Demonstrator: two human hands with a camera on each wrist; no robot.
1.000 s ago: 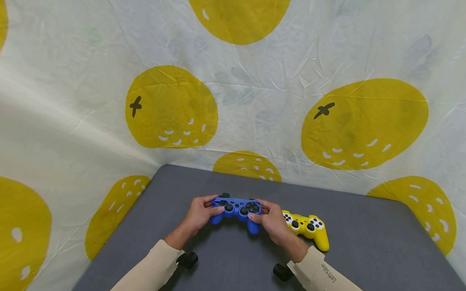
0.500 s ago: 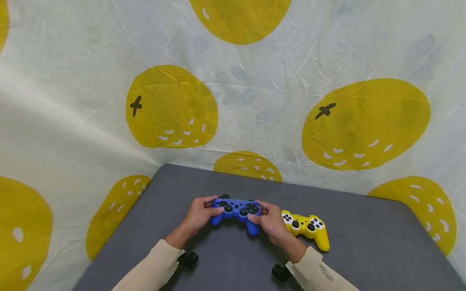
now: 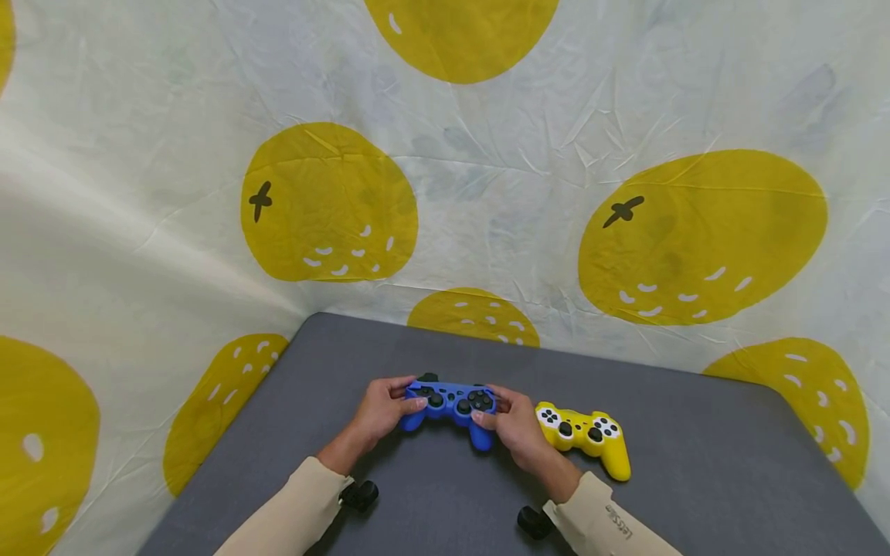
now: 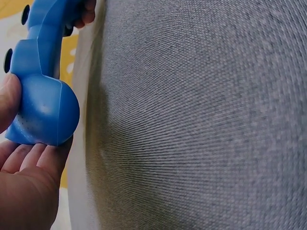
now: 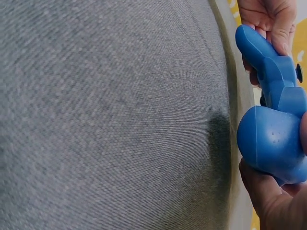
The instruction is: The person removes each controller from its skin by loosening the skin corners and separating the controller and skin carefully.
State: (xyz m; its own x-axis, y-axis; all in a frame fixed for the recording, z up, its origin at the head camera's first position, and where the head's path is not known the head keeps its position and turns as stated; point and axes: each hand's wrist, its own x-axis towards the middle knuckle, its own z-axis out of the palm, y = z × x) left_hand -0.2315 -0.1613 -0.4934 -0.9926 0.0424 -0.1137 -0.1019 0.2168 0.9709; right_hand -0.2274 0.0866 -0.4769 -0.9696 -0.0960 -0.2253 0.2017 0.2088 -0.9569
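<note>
Both hands hold a blue game controller (image 3: pixel 450 398) above the grey table, its sticks and buttons facing up. My left hand (image 3: pixel 376 411) grips its left end, thumb on top by the left stick and fingers underneath. The right hand (image 3: pixel 519 425) grips the other end, its thumb near the right stick and buttons. In the left wrist view the blue controller (image 4: pixel 45 103) shows its rounded grip between thumb and fingers. From the right wrist the controller (image 5: pixel 273 136) is seen edge-on, with the left hand (image 5: pixel 271 21) at its far end. Fingers beneath are partly hidden.
A yellow game controller (image 3: pixel 584 432) lies on the grey table (image 3: pixel 695 455), just right of the right hand, which hides none or little of its left edge. A white cloth (image 3: pixel 487 216) with yellow fruit prints hangs behind and at the sides.
The right hand and its end of the blue controller have shifted very slightly left and down. The grip of both hands looks the same, and the yellow controller stays put.
</note>
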